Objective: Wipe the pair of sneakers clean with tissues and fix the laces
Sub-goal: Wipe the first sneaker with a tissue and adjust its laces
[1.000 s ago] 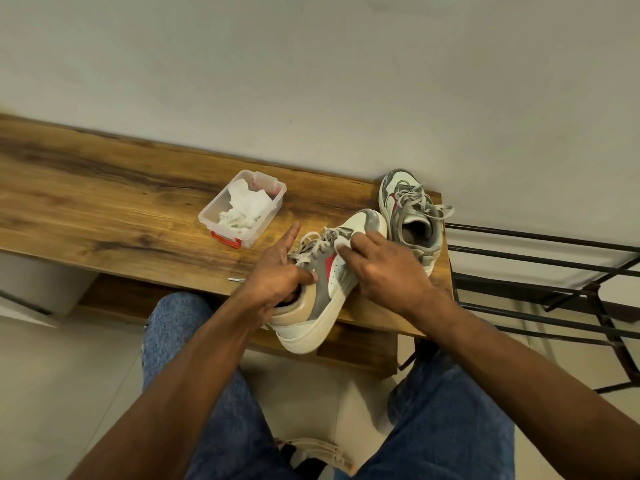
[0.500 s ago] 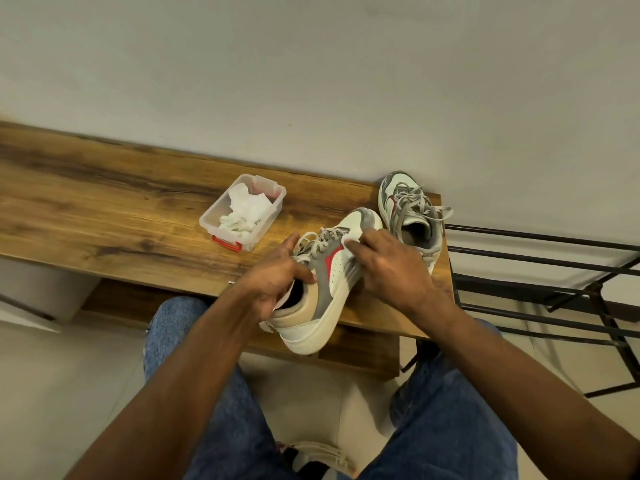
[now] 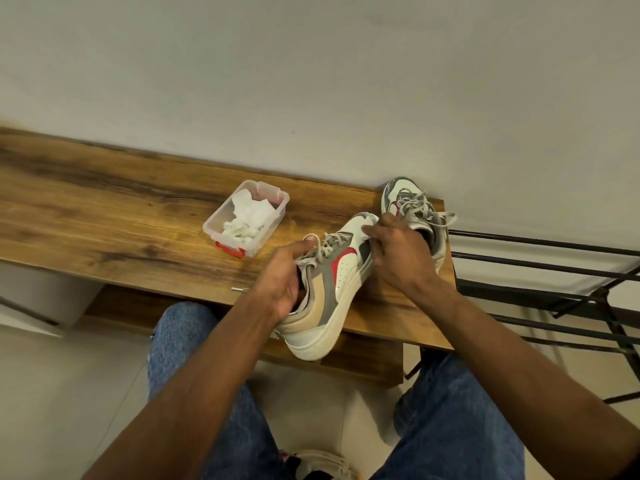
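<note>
Wood-grain bench [image 3: 104, 216] against a plain wall, seen from the head view. Near sneaker [image 3: 332, 289] sits at the bench's front edge toward its right end, tipped on its side, heel overhanging the edge. Left hand [image 3: 280, 282] grips it at the collar, thumb up by the laces, fingers curled into the opening. Right hand [image 3: 398, 254] presses on the toe side with fingers bent; a tissue under them is likely but I cannot tell, it is hidden. Second sneaker [image 3: 415, 216] stands at the back right corner, laces loose, just beside the right hand. Clear tub of tissues [image 3: 246, 216] rests mid-bench, well apart to the left. Step in hand looks like wiping the near shoe's side panel. Next move calls for turning the shoe to reach unwiped faces. Overhanging heel could slip; open bench lies left, metal rack [image 3: 554, 278] crowds the right.
</note>
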